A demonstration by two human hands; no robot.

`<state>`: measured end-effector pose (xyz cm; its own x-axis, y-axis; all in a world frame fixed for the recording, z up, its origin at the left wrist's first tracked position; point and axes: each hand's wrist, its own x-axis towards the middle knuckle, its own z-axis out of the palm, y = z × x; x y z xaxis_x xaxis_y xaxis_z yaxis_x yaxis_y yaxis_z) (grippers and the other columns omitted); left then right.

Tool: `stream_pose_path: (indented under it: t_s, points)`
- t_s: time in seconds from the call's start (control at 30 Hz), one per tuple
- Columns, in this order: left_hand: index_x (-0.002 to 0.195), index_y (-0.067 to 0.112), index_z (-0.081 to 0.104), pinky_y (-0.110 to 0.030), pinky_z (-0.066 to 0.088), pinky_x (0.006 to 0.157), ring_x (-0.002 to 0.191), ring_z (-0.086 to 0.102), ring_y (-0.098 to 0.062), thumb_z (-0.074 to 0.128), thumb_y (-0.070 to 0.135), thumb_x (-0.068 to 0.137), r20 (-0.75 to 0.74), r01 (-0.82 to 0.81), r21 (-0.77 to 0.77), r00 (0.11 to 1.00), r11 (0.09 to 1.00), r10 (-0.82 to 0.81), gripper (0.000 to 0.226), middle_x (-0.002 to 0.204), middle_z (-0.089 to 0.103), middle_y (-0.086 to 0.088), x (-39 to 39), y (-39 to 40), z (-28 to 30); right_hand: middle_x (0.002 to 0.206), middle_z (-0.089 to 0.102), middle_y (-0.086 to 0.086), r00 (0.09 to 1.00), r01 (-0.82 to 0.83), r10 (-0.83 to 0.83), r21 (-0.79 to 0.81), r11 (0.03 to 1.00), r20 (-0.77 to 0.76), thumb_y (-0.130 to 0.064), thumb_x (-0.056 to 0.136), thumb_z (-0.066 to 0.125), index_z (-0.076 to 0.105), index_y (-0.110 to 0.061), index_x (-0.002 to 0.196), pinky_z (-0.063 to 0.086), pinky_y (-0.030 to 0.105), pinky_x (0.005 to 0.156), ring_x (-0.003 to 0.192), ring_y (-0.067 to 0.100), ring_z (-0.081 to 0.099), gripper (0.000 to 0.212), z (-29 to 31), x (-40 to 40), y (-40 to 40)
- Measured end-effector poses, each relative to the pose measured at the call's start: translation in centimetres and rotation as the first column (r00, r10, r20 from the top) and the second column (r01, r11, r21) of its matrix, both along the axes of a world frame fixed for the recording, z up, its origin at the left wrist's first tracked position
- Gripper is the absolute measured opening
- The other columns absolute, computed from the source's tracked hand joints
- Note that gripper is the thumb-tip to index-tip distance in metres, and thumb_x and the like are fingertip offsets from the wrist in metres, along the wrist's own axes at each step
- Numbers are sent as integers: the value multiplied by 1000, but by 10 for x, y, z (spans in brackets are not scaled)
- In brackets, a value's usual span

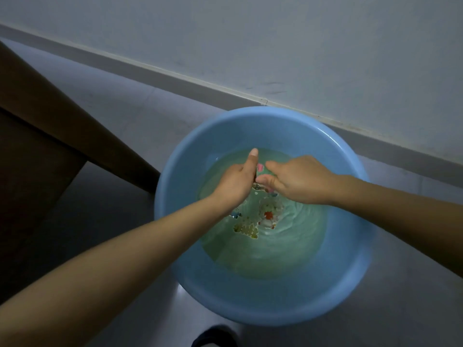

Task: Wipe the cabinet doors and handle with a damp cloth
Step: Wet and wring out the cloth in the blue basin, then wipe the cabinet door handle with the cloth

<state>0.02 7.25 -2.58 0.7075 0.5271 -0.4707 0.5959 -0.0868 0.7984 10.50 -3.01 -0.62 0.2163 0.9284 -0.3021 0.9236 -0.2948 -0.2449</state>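
A round blue basin [175, 246] sits on the floor, holding greenish water over a coloured picture on its bottom. Both my hands are above the water at the basin's middle. My left hand [235, 181] grips one end of a small green and pink cloth [260, 170], thumb stretched forward. My right hand [298, 180] grips the other end of the same cloth. Most of the cloth is hidden between my hands. Ripples spread on the water below them.
A brown wooden cabinet [37, 146] stands to the left of the basin. A pale wall with a grey skirting board [175, 76] runs diagonally behind. The grey floor [112, 221] lies around the basin. A dark shoe tip [215, 336] shows at the bottom edge.
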Motion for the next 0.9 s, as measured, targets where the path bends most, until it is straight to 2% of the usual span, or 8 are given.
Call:
stream_pose_path:
  t_s: [0.1,0.27,0.33,0.47,0.63,0.73,0.8,0.9]
  points:
    - [61,14,53,-25,36,52,47,43,-8,22,50,101,87,36,-7,996,999,-35,62,48,46,10,0,5,1,71,63,-7,863,216,-220,-62,974,-455,-56,94,32,56,-24,74,43,23,67,64,8,58,44,2,10,3]
    - [102,19,53,-22,42,55,61,52,-10,43,38,100,203,-88,-282,968,955,149,22,72,56,4,9,16,-3,87,69,1,665,401,-348,-78,913,-661,-55,84,52,60,-16,110,52,20,65,64,1,64,47,-7,23,7]
    - [99,18,55,-23,39,57,60,47,-9,47,40,97,213,-108,-357,958,928,194,24,70,52,5,11,21,-3,91,70,2,624,476,-378,-50,878,-684,-53,78,61,52,-21,118,50,27,75,78,8,65,52,-6,25,7]
    - [93,14,57,-21,39,61,61,49,-8,46,48,95,207,-135,-485,942,864,263,35,69,52,2,16,17,14,77,71,9,408,661,-356,3,751,-841,-23,80,72,62,-7,94,53,30,72,64,11,65,24,12,25,7]
    - [106,3,54,-37,49,90,95,61,-25,49,47,89,213,-177,-598,905,782,368,48,100,61,-18,22,-9,81,83,72,7,319,783,-443,-30,621,-838,-22,87,67,72,-17,80,50,33,82,76,11,63,11,71,29,-9]
    - [92,9,54,-37,51,84,85,62,-21,60,35,87,235,-136,-583,916,801,326,27,88,63,-10,18,-19,150,92,71,14,193,875,-469,-66,480,-862,-17,93,58,70,-15,84,51,33,82,81,20,67,16,138,21,-24]
    - [93,15,57,-32,52,78,78,62,-15,68,22,82,252,-70,-524,939,849,233,16,82,66,0,14,-22,204,88,70,6,178,907,-461,-37,419,-869,-14,96,53,68,-13,88,50,18,72,73,5,64,17,194,16,-34]
    - [106,21,61,-27,52,78,86,60,-16,66,17,76,259,81,-422,965,903,34,31,91,67,1,11,-22,298,79,69,-7,252,929,-477,73,362,-842,-18,96,53,68,-16,85,47,19,71,71,2,61,19,291,22,-46]
